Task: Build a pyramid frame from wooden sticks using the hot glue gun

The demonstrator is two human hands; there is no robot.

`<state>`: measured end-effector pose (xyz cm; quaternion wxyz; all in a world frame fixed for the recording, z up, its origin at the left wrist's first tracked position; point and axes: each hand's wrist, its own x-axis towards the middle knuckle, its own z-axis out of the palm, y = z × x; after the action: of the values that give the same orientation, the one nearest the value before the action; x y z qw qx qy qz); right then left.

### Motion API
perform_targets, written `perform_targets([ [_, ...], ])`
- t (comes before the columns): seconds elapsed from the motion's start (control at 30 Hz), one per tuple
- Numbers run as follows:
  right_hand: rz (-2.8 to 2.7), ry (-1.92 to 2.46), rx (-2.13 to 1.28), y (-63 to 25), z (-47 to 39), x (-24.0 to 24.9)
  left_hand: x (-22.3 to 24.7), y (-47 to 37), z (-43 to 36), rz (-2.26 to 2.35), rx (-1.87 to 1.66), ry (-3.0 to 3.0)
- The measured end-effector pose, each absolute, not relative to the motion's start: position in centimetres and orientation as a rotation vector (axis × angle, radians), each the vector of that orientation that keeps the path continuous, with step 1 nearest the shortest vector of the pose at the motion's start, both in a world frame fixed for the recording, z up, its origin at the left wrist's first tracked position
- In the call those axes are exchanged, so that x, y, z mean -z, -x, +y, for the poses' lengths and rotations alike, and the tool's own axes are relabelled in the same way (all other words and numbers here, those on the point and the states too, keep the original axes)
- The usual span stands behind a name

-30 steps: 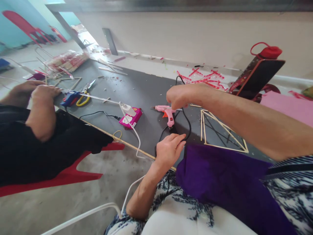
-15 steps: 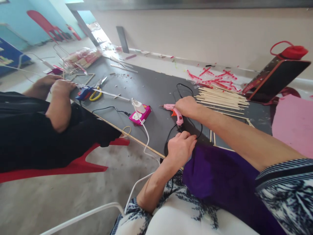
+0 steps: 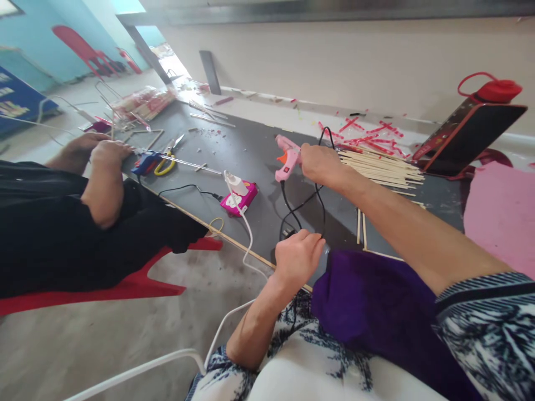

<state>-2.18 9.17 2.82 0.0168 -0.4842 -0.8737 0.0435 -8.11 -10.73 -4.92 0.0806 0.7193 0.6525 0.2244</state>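
Holding a pink glue gun (image 3: 290,161) by its rear at the bench (image 3: 259,161), at 12 o'clock from the left hand (image 3: 297,256).
The right hand (image 3: 320,163) is closed round the gun's back end, probably keeping skin clear of the nozzle (image 3: 276,137). The left is half-curled beside the black plug (image 3: 287,234); whether it grips that is hidden. Magenta extension socket (image 3: 249,196) at 10 o'clock from it; wooden sticks (image 3: 380,167) at 3 o'clock from the right, apparently grouped within reach.

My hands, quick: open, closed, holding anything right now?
Left hand: closed, apparently on the cord.
Right hand: closed on the glue gun.
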Motion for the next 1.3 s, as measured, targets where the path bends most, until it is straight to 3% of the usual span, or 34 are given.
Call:
perform_targets([
  [0.37,-2.703,1.604,-0.145,1.6,10.3,-1.4,4.0,9.0,-11.7,1.942,-0.493,-2.173],
  [0.8,-2.492,1.277,-0.331,0.3,12.6,-2.2,1.5,12.3,-6.8,2.25,-1.085,-1.879],
  [1.3,-2.562,1.317,-0.298,-1.6,6.3,-6.8,-0.8,13.5,-6.9,1.505,-1.849,-1.172],
])
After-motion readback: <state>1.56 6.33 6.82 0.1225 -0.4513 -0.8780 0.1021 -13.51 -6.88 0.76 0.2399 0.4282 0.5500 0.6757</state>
